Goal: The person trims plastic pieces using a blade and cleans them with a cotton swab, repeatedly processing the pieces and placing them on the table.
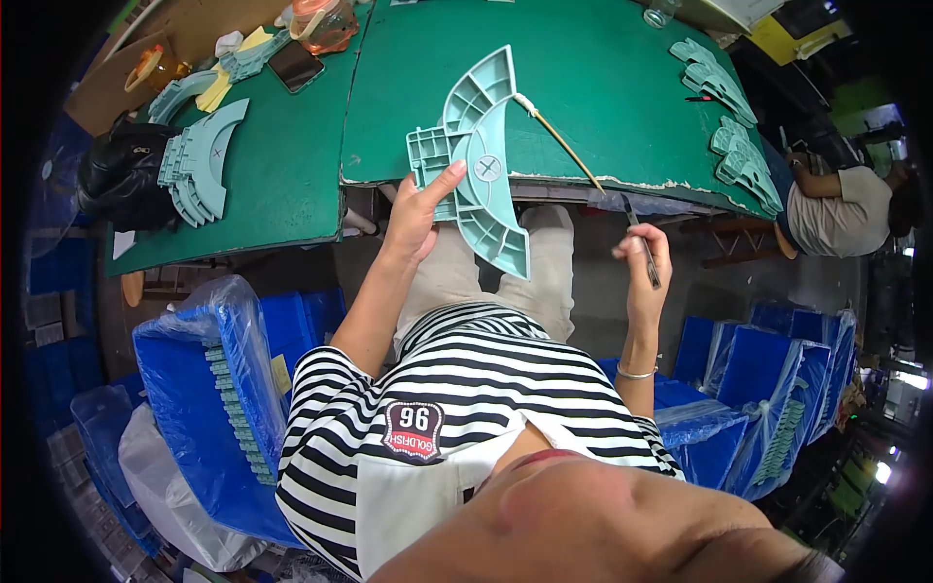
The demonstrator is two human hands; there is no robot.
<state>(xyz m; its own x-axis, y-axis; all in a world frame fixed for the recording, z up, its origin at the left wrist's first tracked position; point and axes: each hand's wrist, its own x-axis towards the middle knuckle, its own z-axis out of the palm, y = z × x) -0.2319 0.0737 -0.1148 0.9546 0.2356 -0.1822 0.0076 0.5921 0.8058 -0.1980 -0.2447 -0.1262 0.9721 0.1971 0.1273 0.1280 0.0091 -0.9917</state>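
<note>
A curved pale green plastic part (494,204) with ribbed compartments and a round crossed mark is gripped in my left hand (416,216), thumb on its face. My right hand (645,255), apart from the part and to its right, has its fingers closed around a thin dark knife-like tool (638,228) pointing up toward the table edge. On the green table (418,58), a thin stick (561,142) with a whitish tip lies just right of the part's upper end.
Similar green parts are stacked at the table's left (209,160) and right (743,165). A phone (294,66) and an orange container (324,24) stand upper left. Blue plastic-lined bins (185,379) flank me. Another person (841,209) sits at right.
</note>
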